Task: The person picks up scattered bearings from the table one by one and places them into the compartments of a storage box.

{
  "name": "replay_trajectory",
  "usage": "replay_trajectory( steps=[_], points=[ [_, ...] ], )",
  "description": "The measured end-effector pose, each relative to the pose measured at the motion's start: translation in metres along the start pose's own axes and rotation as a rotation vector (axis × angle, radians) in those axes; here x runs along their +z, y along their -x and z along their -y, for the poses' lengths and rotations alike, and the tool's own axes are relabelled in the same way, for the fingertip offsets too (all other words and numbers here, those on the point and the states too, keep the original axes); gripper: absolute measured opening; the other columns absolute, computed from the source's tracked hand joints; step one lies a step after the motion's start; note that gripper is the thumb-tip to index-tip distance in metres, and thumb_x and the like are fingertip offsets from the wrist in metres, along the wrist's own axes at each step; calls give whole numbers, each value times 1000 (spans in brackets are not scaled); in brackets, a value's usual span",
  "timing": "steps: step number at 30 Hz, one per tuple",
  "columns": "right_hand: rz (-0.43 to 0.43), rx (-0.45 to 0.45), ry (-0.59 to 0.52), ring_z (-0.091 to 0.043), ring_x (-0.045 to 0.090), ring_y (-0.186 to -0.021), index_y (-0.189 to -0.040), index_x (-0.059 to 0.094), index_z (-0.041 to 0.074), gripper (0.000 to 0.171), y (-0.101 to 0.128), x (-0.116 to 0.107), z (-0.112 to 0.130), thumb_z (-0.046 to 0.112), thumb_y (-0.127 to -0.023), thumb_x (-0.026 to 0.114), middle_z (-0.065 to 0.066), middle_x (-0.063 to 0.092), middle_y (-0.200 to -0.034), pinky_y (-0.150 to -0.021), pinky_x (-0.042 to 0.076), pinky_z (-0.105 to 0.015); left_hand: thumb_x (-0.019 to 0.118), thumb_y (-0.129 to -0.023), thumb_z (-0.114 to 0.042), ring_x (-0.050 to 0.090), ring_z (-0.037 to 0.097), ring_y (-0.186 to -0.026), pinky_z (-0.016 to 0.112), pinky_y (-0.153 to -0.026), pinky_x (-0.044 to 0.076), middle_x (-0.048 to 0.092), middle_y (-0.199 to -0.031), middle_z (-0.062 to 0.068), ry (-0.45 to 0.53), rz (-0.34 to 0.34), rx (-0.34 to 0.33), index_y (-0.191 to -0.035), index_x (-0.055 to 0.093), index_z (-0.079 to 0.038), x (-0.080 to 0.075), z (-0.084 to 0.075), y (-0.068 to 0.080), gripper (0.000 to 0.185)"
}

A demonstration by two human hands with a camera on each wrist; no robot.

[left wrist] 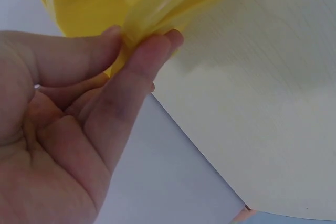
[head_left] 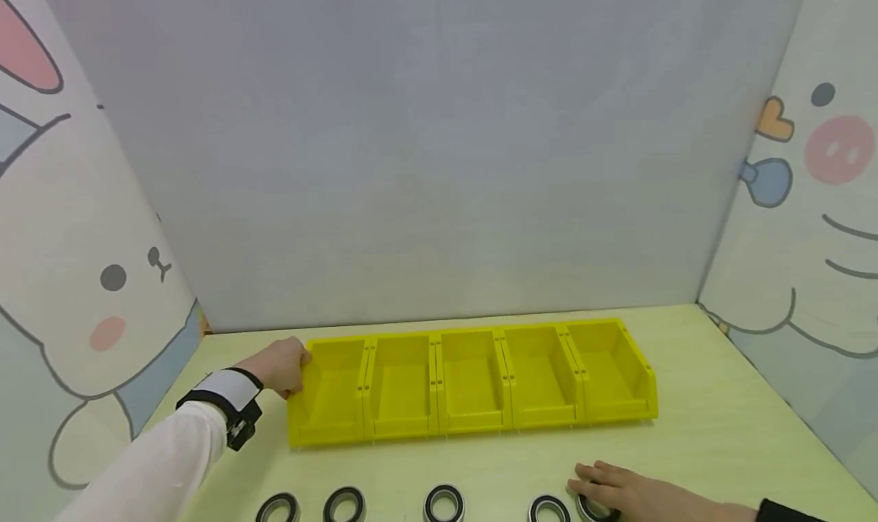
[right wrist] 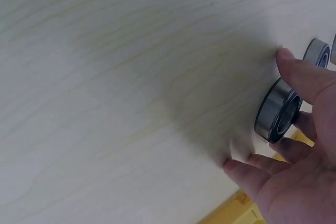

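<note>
Left hand (head_left: 277, 366): pinching left end of yellow bin row (head_left: 473, 422), lower centre | Right hand (head_left: 638, 495): loosely spread about bearing (right wrist: 273, 109), lower right | four other bearings (head_left: 430, 504): bottom edge

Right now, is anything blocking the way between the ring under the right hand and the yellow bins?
Just the right hand, partly over the ring; past it, nothing visible, only tabletop up to the yellow bins.
</note>
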State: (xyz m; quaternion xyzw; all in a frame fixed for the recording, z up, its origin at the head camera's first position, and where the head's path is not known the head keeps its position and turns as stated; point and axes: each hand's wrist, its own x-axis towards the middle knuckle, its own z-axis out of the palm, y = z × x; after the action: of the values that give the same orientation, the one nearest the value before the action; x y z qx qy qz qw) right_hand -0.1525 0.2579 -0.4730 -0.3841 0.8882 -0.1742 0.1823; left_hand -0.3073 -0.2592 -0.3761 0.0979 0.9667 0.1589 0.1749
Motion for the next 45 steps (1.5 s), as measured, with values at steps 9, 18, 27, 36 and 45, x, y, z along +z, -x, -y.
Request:
replay_trajectory(
  steps=[9,18,27,36,45],
  points=[
    [-40,5,180,-17,61,-102,-118,63,9,48,-17,-18,19,42,-82,68,-8,63,-114,-81,53,-30,60,-72,15,56,17,-61,28,-57,56,41,-71,5,-15,-11,-5,-68,39,-7,-1,-1,0,30],
    [76,135,146,-2,55,-82,-102,67,19,37,-25,-29,30,46,-77,72,6,63,-96,-73,51,-26,62,-73,14,55,17,-63,28,-58,56,45,-73,7,-28,-8,3,-70,43,-5,0,-4,2,27],
    [132,268,219,-6,44,-68,-87,63,16,27,-30,-89,31,14,-66,80,8,53,-81,-62,43,-23,61,-73,15,56,17,-61,29,-57,56,44,-70,6,-26,-15,-6,-73,47,-2,2,-4,1,21],
    [0,273,320,-11,43,-61,-78,58,15,21,-38,-141,-1,9,-67,75,4,52,-72,-56,40,-25,60,-75,15,54,17,-62,28,-58,56,42,-70,5,-18,-3,-19,-69,41,-6,1,-6,2,28],
    [-75,379,375,-15,46,-62,-85,60,7,22,-62,-148,-40,7,-70,77,0,52,-72,-59,45,-28,59,-75,14,55,18,-63,28,-58,56,46,-72,7,-12,6,-25,-73,46,-3,-1,-8,3,22]
  ],
)
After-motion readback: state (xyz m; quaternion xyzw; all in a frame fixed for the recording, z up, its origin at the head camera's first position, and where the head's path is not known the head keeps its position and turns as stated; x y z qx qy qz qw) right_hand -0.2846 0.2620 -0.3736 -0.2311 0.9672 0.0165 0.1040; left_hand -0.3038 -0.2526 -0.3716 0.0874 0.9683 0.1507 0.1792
